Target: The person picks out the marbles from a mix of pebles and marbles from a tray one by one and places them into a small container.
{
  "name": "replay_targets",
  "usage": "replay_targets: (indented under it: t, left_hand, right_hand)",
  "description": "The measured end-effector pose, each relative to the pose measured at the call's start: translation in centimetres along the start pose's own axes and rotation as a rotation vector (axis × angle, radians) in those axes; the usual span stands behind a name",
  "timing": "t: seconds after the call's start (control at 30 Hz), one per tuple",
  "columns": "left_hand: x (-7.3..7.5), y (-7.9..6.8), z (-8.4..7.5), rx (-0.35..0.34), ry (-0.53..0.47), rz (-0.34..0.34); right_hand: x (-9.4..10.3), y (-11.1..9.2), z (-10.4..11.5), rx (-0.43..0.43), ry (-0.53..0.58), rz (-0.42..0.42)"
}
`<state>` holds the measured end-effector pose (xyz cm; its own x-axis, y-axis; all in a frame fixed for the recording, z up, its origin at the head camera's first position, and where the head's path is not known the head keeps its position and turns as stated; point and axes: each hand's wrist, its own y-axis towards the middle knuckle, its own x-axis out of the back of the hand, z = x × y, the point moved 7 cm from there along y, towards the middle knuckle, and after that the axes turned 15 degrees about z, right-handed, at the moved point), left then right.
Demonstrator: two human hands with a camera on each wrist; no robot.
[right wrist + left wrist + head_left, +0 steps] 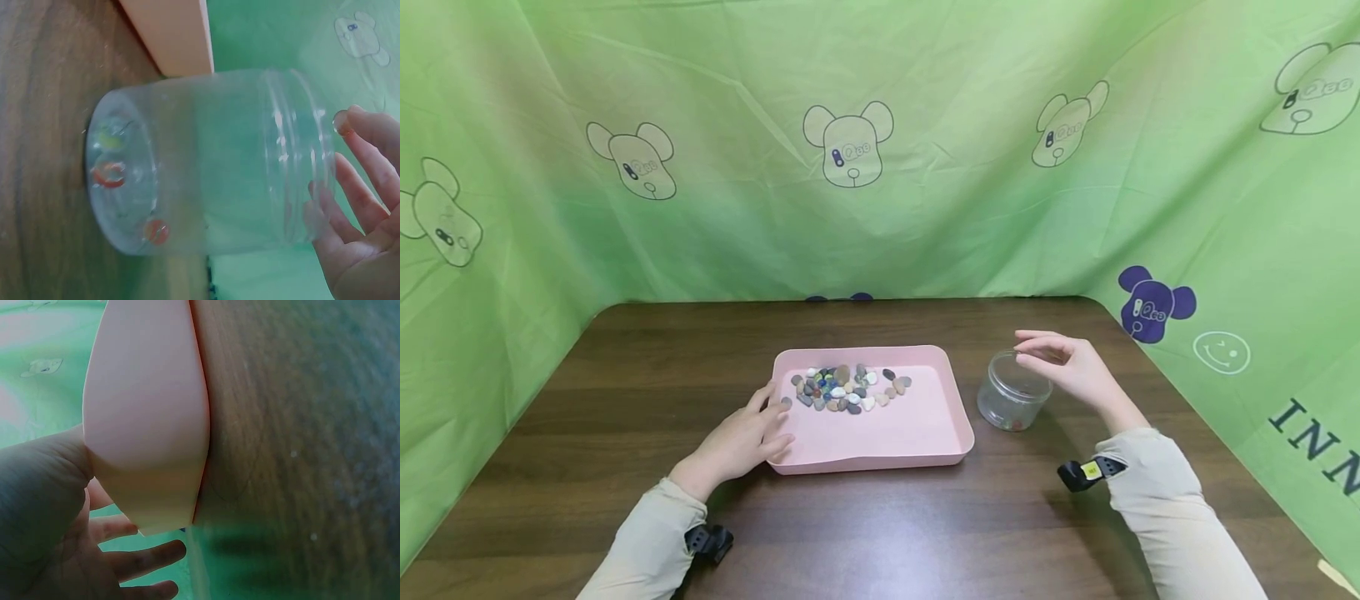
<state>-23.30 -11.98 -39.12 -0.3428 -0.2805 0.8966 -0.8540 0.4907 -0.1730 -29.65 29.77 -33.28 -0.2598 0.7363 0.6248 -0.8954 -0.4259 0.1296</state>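
My right hand [1077, 372] is at the mouth of a clear jar [998, 406], right of the tray. Between thumb and fingertip it pinches a small glass marble [341, 122], just beyond the rim in the right wrist view; other fingers overlap the rim. A red marble [157, 232] and a yellow-green marble [110, 137] lie on the jar's bottom. My left hand [739, 443] rests over the left side of a pink tray [880, 437], fingers extended and thumb over the rim. Inside the tray, pebbles [882, 400] surround shiny blue and green marbles [822, 385].
Tray and jar stand upright on a brown wooden table [865, 533]. A green curtain [737, 217] with printed bear heads hangs behind and beside it. Each sleeve carries a black wrist camera [709, 543] at its cuff.
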Motion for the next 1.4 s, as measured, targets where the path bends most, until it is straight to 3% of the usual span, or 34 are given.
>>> replay_targets:
  t: [0.63,0.93,1.4]
  left_hand:
    - [0.0,0.0,0.0,-0.001,0.001,0.003]
    - [-0.1,0.0,0.0,0.000,0.002,0.000]
    - [-0.1,0.0,0.1,-0.004,-0.009,-0.001]
  right_hand:
    - [0.3,-1.3,-2.6,-0.013,0.018,-0.054]
    - [0.3,-1.7,-3.3,-0.063,0.008,-0.071]
    - [0.6,-1.2,-2.0,-0.025,-0.009,-0.098]
